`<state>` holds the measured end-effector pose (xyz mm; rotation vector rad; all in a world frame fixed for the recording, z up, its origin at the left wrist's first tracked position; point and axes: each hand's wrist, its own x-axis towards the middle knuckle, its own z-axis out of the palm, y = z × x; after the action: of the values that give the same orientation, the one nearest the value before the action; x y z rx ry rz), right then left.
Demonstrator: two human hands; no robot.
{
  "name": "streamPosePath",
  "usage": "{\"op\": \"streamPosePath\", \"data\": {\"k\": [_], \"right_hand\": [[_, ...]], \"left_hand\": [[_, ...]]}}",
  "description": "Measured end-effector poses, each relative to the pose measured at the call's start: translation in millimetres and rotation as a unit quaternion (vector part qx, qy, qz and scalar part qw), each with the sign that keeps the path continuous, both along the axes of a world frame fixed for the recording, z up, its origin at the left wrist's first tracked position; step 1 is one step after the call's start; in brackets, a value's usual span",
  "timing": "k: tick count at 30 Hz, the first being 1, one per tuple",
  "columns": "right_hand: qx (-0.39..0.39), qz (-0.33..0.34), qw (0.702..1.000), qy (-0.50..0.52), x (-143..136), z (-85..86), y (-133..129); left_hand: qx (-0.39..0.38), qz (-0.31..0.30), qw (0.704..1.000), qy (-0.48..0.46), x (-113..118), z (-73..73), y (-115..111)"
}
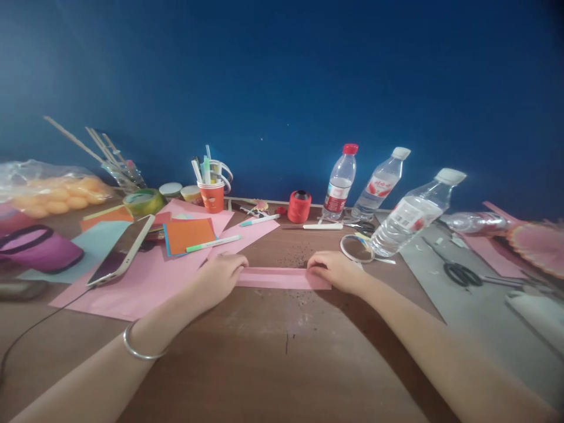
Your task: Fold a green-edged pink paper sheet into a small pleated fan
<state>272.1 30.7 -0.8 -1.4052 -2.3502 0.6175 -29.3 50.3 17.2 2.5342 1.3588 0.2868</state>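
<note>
A narrow folded strip of pink paper (277, 278) lies crosswise on the brown table between my hands. At its left end, my left hand (224, 275) is closed with the fingertips on the paper. My right hand (335, 271) pinches the strip close to its right end, with the thumb below and the fingers curled over the far edge. A short corner of the strip sticks out past the right thumb. Behind the left hand are larger pink sheets (127, 294) and a green-capped marker (214, 244) resting on orange paper (188, 234).
Beyond my hands stand a red cup of pens (212, 197), a red thread spool (299, 207) and several water bottles (339, 185). A tape roll (348, 249) sits near my right hand. Black scissors (460, 274) lie on a grey mat at right; a phone (121, 252) is at left.
</note>
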Motion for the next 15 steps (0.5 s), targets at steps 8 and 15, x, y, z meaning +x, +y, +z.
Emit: {"op": "streamPosePath", "data": {"k": [8, 15], "right_hand": [[0.084, 0.025, 0.994, -0.072, -11.1, -1.6, -9.2], [0.141, 0.053, 0.984, -0.098, -35.3, -11.6, -18.5]], "left_hand": [[0.032, -0.096, 0.995, 0.010, 22.9, -13.6, -5.2], [0.048, -0.099, 0.993, 0.031, 31.6, -11.7, -6.2]]}}
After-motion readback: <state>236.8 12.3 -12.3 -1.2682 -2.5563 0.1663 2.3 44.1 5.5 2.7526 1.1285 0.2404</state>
